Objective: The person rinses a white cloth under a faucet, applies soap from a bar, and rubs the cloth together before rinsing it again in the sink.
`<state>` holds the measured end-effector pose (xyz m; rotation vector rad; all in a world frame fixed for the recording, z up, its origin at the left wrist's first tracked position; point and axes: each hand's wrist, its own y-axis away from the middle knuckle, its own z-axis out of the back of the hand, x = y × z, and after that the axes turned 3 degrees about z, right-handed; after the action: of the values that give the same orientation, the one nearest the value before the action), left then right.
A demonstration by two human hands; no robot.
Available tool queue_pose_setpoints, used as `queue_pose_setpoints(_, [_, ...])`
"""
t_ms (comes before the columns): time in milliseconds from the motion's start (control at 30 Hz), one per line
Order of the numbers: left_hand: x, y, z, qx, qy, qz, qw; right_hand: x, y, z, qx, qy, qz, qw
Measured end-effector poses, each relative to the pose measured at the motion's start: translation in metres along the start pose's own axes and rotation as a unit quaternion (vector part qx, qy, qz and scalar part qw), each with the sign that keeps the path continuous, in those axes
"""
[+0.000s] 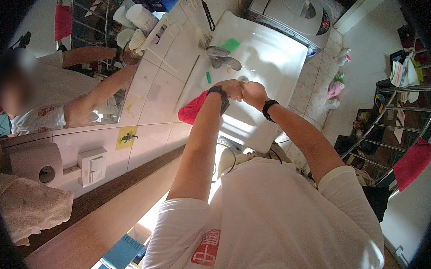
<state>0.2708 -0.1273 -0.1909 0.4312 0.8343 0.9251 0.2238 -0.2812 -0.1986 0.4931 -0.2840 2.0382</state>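
Note:
Both my hands meet over a white sink basin, knuckles close together and fingers curled inward. My left hand wears a dark wristband, and a black band also circles the wrist of my right hand. Whether something small sits between the fingers is hidden. Just beyond them lies the drain. A red cloth rests at the basin's left side, partly behind my left forearm. Several flat grey oval pieces, a green sponge and a small green object lie in the basin's left part.
A washing machine stands beyond the sink. Plastic bottles are on the tiled floor to the right, near a metal rack. On the left are a wall mirror, a shelf with cups and a white switch.

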Motion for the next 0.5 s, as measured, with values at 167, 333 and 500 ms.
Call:
queue_pose_setpoints(167, [-0.012, -0.006, -0.003, 0.078, 0.189, 0.03, 0.978, -0.016, 0.009, 0.001, 0.016, 0.053, 0.028, 0.998])
queue_pose_setpoints(333, [0.024, 0.009, -0.019, 0.129, 0.384, 0.024, 0.914, 0.014, 0.001, 0.009, 0.031, 0.07, 0.103, 0.992])
queue_pose_setpoints(500, [-0.023, 0.009, -0.017, 0.098, 0.422, 0.052, 0.9, -0.023, 0.024, 0.016, 0.005, 0.093, 0.128, 0.987])
